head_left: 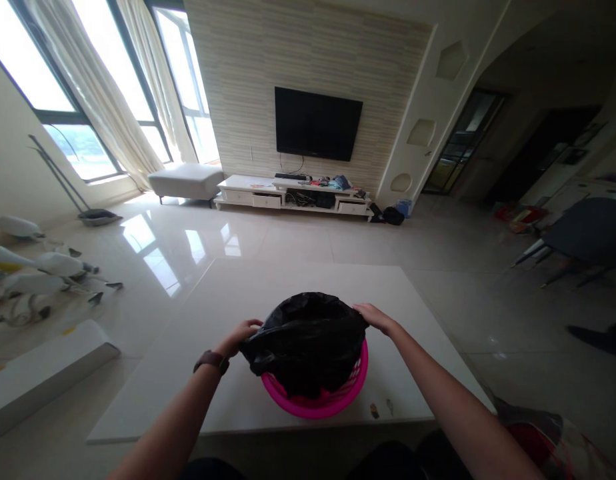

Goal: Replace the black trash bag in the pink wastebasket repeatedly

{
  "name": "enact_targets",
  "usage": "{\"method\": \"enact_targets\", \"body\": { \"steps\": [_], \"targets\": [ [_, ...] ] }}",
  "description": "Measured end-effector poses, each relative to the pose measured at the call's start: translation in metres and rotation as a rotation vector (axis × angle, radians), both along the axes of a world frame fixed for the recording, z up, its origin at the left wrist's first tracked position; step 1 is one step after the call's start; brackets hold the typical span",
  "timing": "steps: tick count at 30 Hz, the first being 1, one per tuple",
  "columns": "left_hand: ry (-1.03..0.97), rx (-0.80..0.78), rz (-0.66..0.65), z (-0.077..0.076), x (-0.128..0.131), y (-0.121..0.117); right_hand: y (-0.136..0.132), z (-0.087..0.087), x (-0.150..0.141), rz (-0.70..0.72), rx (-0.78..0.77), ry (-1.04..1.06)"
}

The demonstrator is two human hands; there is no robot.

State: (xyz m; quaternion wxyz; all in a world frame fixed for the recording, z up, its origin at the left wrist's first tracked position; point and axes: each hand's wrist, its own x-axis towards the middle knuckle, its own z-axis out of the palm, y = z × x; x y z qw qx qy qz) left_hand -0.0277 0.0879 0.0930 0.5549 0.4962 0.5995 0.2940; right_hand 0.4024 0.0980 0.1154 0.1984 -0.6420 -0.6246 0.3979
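A black plastic bag [308,340] lies spread over a pink plastic basket [318,408] that stands on the white table. Its mouth gapes at the far side, and folds of it hang over the near rim. My left hand [242,333] has its fingers closed on the bag's left edge. On the opposite side, my right hand [375,316] grips the bag's right edge, with the fingertips partly hidden. The basket's far rim is out of sight beneath the plastic.
Two small items [382,408] lie on the white table [153,380] by its front edge. A long white box [53,373] is at the left. Beyond stand a TV cabinet [253,198] and a grey bench [185,179]; a dark chair [588,230] is at the right.
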Motion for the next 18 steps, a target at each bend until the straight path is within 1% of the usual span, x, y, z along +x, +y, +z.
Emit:
{"method": "enact_targets", "body": {
  "steps": [1, 2, 3, 4, 5, 7, 9, 10, 13, 16, 18],
  "targets": [
    [0.026, 0.087, 0.071, 0.001, -0.005, -0.007, -0.009, 0.004, 0.004, -0.032, 0.088, -0.002],
    [0.050, 0.207, 0.146, 0.004, -0.010, -0.016, -0.019, 0.009, 0.007, -0.042, 0.198, 0.000],
    [0.066, 0.342, 0.197, 0.007, -0.015, -0.027, -0.032, 0.015, 0.008, -0.019, 0.306, 0.007],
    [0.080, 0.475, 0.199, 0.011, -0.020, -0.041, -0.045, 0.021, 0.008, 0.036, 0.390, 0.014],
    [0.089, 0.568, 0.138, 0.016, -0.023, -0.056, -0.060, 0.027, 0.007, 0.113, 0.441, 0.010],
    [0.169, 0.644, -0.078, 0.024, -0.027, -0.089, -0.089, 0.039, 0.001, 0.270, 0.450, -0.048],
    [0.327, 0.703, -0.215, 0.031, -0.025, -0.120, -0.115, 0.046, -0.004, 0.340, 0.461, -0.149],
    [0.409, 0.745, -0.246, 0.033, -0.023, -0.133, -0.126, 0.048, -0.006, 0.350, 0.490, -0.184],
    [0.559, 0.906, -0.281, 0.032, -0.014, -0.160, -0.151, 0.044, -0.005, 0.342, 0.613, -0.194],
    [0.585, 1.031, -0.300, 0.023, -0.003, -0.174, -0.168, 0.030, -0.001, 0.331, 0.735, -0.197],
    [0.587, 1.066, -0.309, 0.014, 0.004, -0.181, -0.178, 0.018, 0.000, 0.317, 0.796, -0.216]
  ]
}}
